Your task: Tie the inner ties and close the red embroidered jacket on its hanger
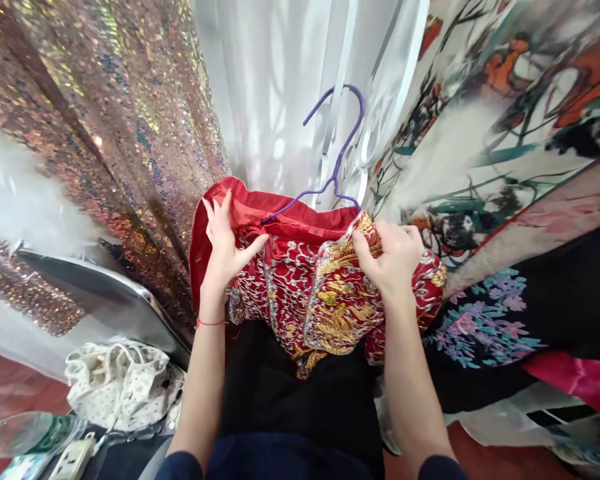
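Two bare hands were busy with a red embroidered garment [300, 293] that lay bunched across the person's lap, just in front of a white curtain [280, 100]. A purple hanger [337, 160] sat in its neckline, the hook standing up against the curtain and the shoulders tucked under the red lining. The left hand [225, 243] rested flat on the collar edge, fingers spread and loose, thumb reaching across toward a small red cord or knot fastening at the front; I could not tell whether it truly gripped anything. The right hand [393, 257] was closed over a fold of the gold-and-silver embroidered panel, fingers curled tight into the cloth and pulling it up toward the collar.

To my eye the work stood at the stage of settling the garment on its hanger and closing the front, with the fastening not yet done up. The next move, I judged, would call for a fine pinch from the left thumb and forefinger on that cord while the right hand kept the heavy panel from slipping, since the stiff embroidery looked likely to slide off the thin hanger.

A sequinned fabric [105, 133] hung to the left, a printed cloth [505, 120] to the right, and a spotted white bag [120, 383] lay low at the left
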Motion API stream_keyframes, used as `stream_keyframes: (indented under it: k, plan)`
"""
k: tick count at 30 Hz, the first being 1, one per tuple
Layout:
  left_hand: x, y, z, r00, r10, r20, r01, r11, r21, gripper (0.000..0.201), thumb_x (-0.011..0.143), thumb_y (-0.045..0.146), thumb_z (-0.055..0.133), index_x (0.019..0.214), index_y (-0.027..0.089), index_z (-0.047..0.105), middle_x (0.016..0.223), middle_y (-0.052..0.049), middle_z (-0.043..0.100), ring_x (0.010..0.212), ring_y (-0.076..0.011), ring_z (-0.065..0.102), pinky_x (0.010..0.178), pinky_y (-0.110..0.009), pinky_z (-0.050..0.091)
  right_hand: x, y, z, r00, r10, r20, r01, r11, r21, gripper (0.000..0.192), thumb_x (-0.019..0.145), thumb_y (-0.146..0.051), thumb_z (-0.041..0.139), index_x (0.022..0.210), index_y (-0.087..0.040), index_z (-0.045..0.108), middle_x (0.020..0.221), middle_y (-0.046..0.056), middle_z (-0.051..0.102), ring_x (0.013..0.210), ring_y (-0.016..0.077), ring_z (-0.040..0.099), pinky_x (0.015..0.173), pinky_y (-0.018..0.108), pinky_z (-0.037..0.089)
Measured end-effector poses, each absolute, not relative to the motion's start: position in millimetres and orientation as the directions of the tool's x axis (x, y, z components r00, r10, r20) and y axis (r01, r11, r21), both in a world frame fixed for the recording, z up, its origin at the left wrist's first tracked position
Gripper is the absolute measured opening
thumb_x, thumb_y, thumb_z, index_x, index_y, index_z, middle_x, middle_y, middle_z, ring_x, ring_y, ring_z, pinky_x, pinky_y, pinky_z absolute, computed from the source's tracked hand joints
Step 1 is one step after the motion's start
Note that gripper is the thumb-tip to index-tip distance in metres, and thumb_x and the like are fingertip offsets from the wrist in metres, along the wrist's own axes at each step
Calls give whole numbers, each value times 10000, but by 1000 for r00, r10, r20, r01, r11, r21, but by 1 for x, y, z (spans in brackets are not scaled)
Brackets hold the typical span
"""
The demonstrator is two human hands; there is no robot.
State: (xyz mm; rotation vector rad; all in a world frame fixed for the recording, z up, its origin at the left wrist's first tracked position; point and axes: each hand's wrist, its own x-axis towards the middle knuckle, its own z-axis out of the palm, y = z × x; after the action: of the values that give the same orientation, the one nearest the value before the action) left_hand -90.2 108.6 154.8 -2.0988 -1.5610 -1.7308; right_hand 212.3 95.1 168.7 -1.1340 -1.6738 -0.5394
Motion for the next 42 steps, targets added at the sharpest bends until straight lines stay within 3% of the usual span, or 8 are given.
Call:
stream_keyframes:
  k: [5,10,15,20,25,31,38,42]
  plan:
    - [-120,111,172,-39,676,736,807,-413,423,615,954,558,488,1491,262,442,1652,-142,290,1580,-304,32,1256,-546,104,213,100,172,-40,435,899,842,499,-204,407,913,-446,484,643,-245,256,531,-57,335,518,133,317,650,320,281]
    - [-139,119,190,169,699,695,844,-467,264,787,819,601,649,1502,286,417,1685,-118,190,1567,-373,-52,1214,-635,140,215,96,175,-52,458,887,842,498,-208,398,917,-443,484,652,-243,265,537,-53,361,517,133,336,651,318,294]
    - [-135,122,202,204,659,724,892,-430,140,386,829,343,654,1214,312,652,1657,-43,301,1562,-344,158,1180,-576,261,212,93,174,-58,476,877,855,478,-202,384,921,-453,473,656,-244,289,545,-46,383,530,139,359,665,320,312]
    - [-123,136,211,-116,684,721,939,-161,304,241,794,284,682,1027,235,723,1359,-143,619,1308,-371,518,1075,-562,376,208,92,174,-68,466,882,851,489,-193,372,923,-443,490,657,-245,321,544,-41,414,535,147,392,670,319,322]
    - [-125,141,214,-126,867,483,827,-177,533,225,771,210,641,964,193,754,820,-73,742,790,-216,666,771,-351,521,222,80,181,-192,531,825,837,527,-144,298,976,-437,466,763,-229,469,672,1,570,643,178,506,741,325,354]
    - [-119,126,212,-133,810,571,758,-288,585,177,850,291,600,864,180,737,845,-78,754,768,-193,678,749,-329,537,233,68,186,-284,608,742,871,487,-67,413,1035,-506,376,754,-223,485,688,7,581,660,185,518,733,308,352]
    - [2,68,211,424,247,871,661,-742,-111,243,967,186,498,1132,196,676,1173,-75,720,1144,-190,637,971,-355,494,228,57,190,-257,615,745,909,416,-30,499,1053,-522,289,758,-207,538,686,28,637,628,177,528,697,293,324]
    - [44,65,210,620,249,744,591,-773,-233,400,1010,260,444,1380,157,551,1397,-111,620,1395,-259,479,1121,-438,395,235,43,193,-209,646,734,935,352,-44,528,1059,-504,281,770,-200,600,719,59,697,630,177,565,655,293,289]
